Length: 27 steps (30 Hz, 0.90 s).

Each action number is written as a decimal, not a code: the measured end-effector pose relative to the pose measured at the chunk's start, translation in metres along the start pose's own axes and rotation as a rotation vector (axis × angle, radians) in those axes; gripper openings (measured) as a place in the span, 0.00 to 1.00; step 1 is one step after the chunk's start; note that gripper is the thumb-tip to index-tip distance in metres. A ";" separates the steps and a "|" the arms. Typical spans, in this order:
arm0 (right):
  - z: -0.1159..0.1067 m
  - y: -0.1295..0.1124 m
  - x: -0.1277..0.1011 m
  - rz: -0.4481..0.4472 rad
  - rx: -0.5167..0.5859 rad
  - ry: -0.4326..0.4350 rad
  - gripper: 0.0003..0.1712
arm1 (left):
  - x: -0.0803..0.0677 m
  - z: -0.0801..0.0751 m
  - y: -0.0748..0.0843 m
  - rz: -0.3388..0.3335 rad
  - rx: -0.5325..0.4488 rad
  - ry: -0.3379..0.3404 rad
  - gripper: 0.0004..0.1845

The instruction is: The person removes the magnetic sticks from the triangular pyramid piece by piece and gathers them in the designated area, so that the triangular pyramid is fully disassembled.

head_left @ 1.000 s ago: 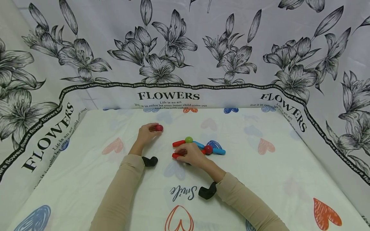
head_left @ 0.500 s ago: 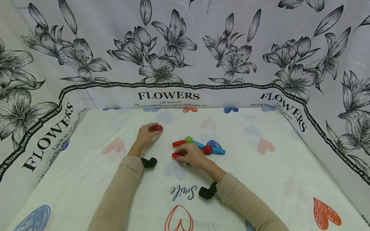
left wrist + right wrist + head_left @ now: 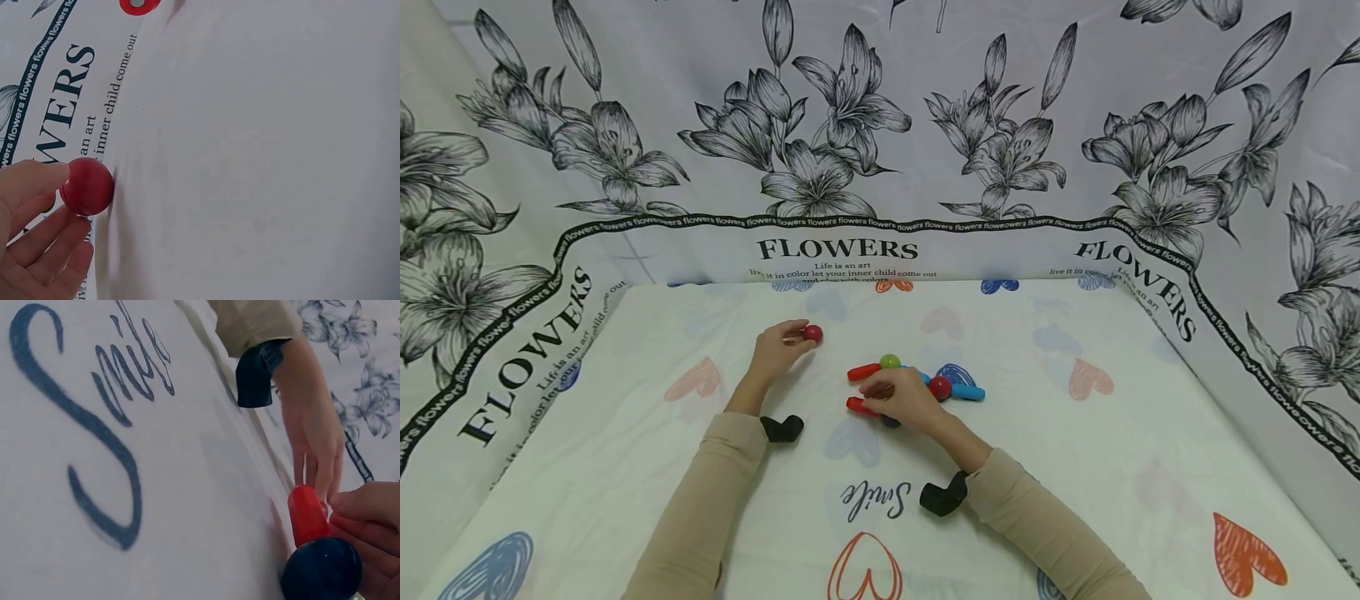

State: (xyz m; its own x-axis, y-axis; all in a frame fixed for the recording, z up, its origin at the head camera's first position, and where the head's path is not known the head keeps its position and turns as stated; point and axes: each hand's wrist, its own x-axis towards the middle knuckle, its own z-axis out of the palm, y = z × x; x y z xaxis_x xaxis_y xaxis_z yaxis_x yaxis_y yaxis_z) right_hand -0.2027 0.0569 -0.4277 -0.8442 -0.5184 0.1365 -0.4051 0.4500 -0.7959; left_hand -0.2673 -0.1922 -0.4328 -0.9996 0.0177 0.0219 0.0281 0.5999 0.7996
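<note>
My left hand (image 3: 777, 348) pinches a red ball (image 3: 813, 333) between thumb and fingertips at the far left; the left wrist view shows the ball (image 3: 87, 186) close up. My right hand (image 3: 904, 398) is over a linked group of sticks and balls, its loosely bent fingertips at a red stick (image 3: 858, 405). In the right wrist view the fingers (image 3: 365, 503) lie along one side of that red stick (image 3: 307, 515), beside a dark blue ball (image 3: 322, 569). A second red stick (image 3: 863, 372), a green ball (image 3: 890, 362), another red ball (image 3: 940, 388) and a blue stick (image 3: 968, 392) surround the hand, which hides part of the group.
A white cloth (image 3: 1060, 483) with printed hearts and the word Smile covers the table. Flower-printed curtain (image 3: 925, 183) rises at the back and sides. Black wrist pieces (image 3: 783, 429) stick out from both sleeves. A stick's red end (image 3: 139, 6) shows in the left wrist view.
My right hand has shifted slightly right, its fingertips sliding back from the red stick's end, and more of the dark blue ball shows. The left hand still holds its ball in nearly the same place.
</note>
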 end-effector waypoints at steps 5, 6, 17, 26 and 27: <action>-0.003 0.001 -0.002 -0.001 0.014 0.011 0.11 | -0.006 -0.002 0.003 0.030 0.014 0.047 0.23; -0.003 0.001 -0.002 0.006 0.017 0.013 0.11 | -0.008 -0.003 0.005 0.035 0.018 0.057 0.23; -0.010 0.004 -0.002 0.061 0.028 0.040 0.11 | -0.026 0.008 0.020 0.211 0.026 0.108 0.17; -0.016 0.006 -0.002 0.108 0.052 0.098 0.10 | -0.039 0.021 0.030 0.233 0.039 0.014 0.16; -0.017 0.006 -0.002 0.112 0.045 0.104 0.10 | -0.040 0.023 0.031 0.235 0.042 -0.002 0.16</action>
State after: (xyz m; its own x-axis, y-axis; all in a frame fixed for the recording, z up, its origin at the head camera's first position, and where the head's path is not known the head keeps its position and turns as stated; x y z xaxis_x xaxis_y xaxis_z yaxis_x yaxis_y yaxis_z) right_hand -0.2092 0.0726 -0.4227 -0.9157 -0.3881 0.1041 -0.2926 0.4666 -0.8347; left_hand -0.2266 -0.1559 -0.4227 -0.9656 0.1619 0.2035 0.2600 0.6120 0.7469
